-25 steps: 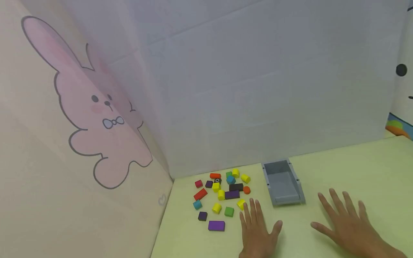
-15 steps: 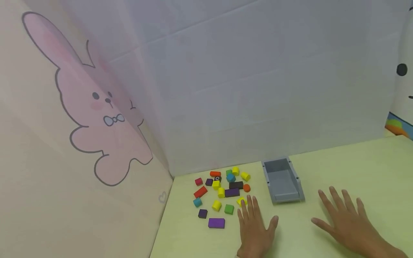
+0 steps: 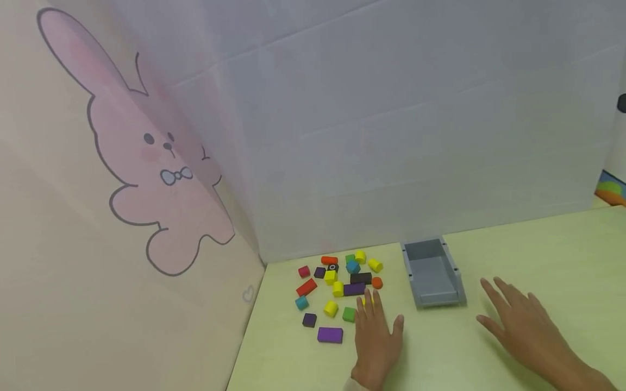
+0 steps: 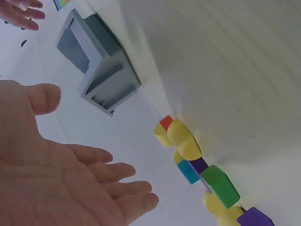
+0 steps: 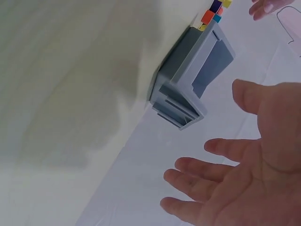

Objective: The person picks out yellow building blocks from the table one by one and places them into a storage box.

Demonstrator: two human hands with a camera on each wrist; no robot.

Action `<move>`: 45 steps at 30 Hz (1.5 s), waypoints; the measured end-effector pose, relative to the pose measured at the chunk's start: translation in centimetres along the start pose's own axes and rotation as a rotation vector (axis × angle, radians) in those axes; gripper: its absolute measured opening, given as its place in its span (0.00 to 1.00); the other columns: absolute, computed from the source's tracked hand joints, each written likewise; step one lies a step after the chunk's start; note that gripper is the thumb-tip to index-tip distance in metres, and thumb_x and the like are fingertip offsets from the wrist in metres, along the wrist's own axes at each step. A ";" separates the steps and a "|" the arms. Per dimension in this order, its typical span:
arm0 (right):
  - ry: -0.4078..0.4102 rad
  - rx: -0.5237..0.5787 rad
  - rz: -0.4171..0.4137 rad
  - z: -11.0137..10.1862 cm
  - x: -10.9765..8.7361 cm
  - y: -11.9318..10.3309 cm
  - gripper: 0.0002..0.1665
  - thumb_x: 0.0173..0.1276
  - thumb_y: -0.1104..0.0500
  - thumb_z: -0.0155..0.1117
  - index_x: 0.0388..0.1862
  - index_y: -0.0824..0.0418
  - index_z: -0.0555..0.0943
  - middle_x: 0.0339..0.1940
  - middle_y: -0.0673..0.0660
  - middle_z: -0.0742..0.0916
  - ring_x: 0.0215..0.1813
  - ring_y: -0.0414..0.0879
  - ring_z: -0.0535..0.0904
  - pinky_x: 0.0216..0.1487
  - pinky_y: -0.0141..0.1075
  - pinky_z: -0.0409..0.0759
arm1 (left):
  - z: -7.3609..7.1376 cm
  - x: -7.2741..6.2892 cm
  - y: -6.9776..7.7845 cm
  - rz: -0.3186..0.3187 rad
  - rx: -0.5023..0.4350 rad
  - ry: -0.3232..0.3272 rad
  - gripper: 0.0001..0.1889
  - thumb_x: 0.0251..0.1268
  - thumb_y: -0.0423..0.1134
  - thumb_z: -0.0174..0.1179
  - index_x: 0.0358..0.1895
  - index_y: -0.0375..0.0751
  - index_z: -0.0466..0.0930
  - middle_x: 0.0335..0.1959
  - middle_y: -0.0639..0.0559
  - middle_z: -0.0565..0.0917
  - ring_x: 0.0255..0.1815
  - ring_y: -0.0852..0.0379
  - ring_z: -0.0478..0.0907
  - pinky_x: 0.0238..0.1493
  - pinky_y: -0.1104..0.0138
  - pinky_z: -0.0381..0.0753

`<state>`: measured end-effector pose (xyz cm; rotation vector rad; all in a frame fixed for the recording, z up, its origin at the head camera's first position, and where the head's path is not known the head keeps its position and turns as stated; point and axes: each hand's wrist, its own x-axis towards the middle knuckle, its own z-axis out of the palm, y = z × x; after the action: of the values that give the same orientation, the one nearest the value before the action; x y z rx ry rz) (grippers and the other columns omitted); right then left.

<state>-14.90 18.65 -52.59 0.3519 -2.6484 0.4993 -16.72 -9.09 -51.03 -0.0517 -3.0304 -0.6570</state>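
Observation:
Near the blocks my left hand (image 3: 376, 339) hovers over the table with fingers straight and thumb spread, holding nothing. Its fingertips overlap a yellow block in the head view, and a green block (image 3: 349, 314) lies just left of them. A purple rectangular block (image 3: 330, 335) is the nearest to the table's front. To the right, my right hand (image 3: 528, 328) is held with fingers extended and nothing in it. Between and beyond the hands stands a grey plastic bin (image 3: 432, 274), its lower front facing me. In the right wrist view the bin (image 5: 188, 75) is ahead of the thumb.
Several coloured blocks lie scattered at the left, among them a red block (image 3: 306, 287), a blue block (image 3: 301, 303) and a black block (image 3: 361, 278). A white sheet (image 3: 391, 136) rises behind the table (image 3: 552, 244). A wall with a pink rabbit picture (image 3: 166, 179) borders the left.
My left hand has moved left, nearer the blocks. The right hand has turned slightly, with its fingers closer together. The head view has shifted a little; blocks and bin stay in place.

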 end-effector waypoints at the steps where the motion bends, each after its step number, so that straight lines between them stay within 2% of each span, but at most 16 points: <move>1: 0.008 0.011 -0.006 -0.1 0.2 -0.1 0.42 0.65 0.54 0.78 0.70 0.74 0.73 0.65 0.82 0.78 0.60 0.77 0.78 0.56 0.73 0.75 | -0.1 0.2 0.0 -0.007 -0.002 -0.006 0.40 0.78 0.57 0.58 0.83 0.40 0.60 0.85 0.41 0.58 0.84 0.37 0.56 0.81 0.44 0.61; 6: -0.012 0.096 0.028 -0.4 1.2 -0.7 0.40 0.65 0.64 0.77 0.72 0.75 0.71 0.68 0.81 0.76 0.60 0.78 0.78 0.52 0.69 0.80 | -0.3 1.0 -0.2 -0.043 -0.004 -0.010 0.34 0.77 0.47 0.63 0.80 0.41 0.67 0.84 0.42 0.62 0.82 0.40 0.62 0.76 0.44 0.69; 10: 0.025 0.154 0.026 -0.4 1.7 -1.1 0.37 0.67 0.68 0.73 0.71 0.76 0.70 0.68 0.79 0.75 0.61 0.78 0.76 0.52 0.69 0.79 | -0.6 1.7 -0.6 -0.047 -0.005 0.005 0.29 0.76 0.40 0.65 0.77 0.40 0.72 0.82 0.42 0.67 0.79 0.40 0.67 0.70 0.45 0.77; 17: 0.156 0.186 -0.052 0.1 3.3 -1.4 0.40 0.55 0.75 0.77 0.68 0.78 0.73 0.64 0.79 0.78 0.59 0.76 0.79 0.52 0.67 0.80 | -1.2 3.2 -1.2 -0.045 -0.041 0.025 0.22 0.74 0.30 0.65 0.69 0.40 0.81 0.75 0.41 0.76 0.74 0.42 0.74 0.69 0.49 0.79; 22: 0.191 0.206 -0.063 0.5 4.3 -1.6 0.39 0.53 0.77 0.77 0.66 0.77 0.75 0.62 0.78 0.79 0.57 0.76 0.80 0.49 0.66 0.81 | -1.3 3.9 -1.6 -0.061 -0.093 0.023 0.22 0.71 0.25 0.64 0.67 0.39 0.82 0.73 0.42 0.78 0.73 0.43 0.76 0.70 0.49 0.77; 29: 0.172 0.221 -0.046 0.8 5.4 -1.8 0.36 0.55 0.77 0.76 0.64 0.78 0.76 0.62 0.80 0.80 0.57 0.77 0.80 0.50 0.67 0.82 | -1.0 4.5 -1.9 -0.050 -0.100 0.036 0.21 0.72 0.22 0.61 0.65 0.39 0.84 0.71 0.41 0.80 0.70 0.42 0.78 0.69 0.49 0.78; 36: 0.134 0.223 -0.015 1.3 5.9 -1.9 0.34 0.54 0.78 0.76 0.62 0.79 0.78 0.62 0.81 0.80 0.55 0.78 0.81 0.46 0.64 0.84 | -0.6 5.0 -1.9 -0.068 -0.079 0.009 0.18 0.74 0.23 0.59 0.61 0.40 0.87 0.70 0.42 0.81 0.69 0.42 0.80 0.69 0.49 0.79; 41: 0.107 0.225 -0.008 1.5 6.1 -2.0 0.33 0.54 0.78 0.75 0.61 0.80 0.78 0.62 0.82 0.80 0.55 0.78 0.81 0.47 0.65 0.84 | 0.0 5.5 -2.1 -0.114 -0.077 -0.029 0.18 0.75 0.24 0.58 0.62 0.41 0.87 0.71 0.43 0.80 0.70 0.41 0.78 0.70 0.48 0.78; 45: 0.099 0.222 -0.015 1.7 6.4 -1.9 0.32 0.53 0.78 0.76 0.59 0.80 0.79 0.60 0.82 0.81 0.54 0.78 0.82 0.48 0.66 0.84 | 0.2 5.2 -2.3 -0.098 -0.058 -0.028 0.18 0.75 0.24 0.58 0.61 0.41 0.87 0.69 0.43 0.82 0.69 0.41 0.78 0.70 0.48 0.77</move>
<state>-20.50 15.23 -50.61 0.4018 -2.4987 0.7885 -22.03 -11.02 -51.92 0.0878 -3.0568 -0.7575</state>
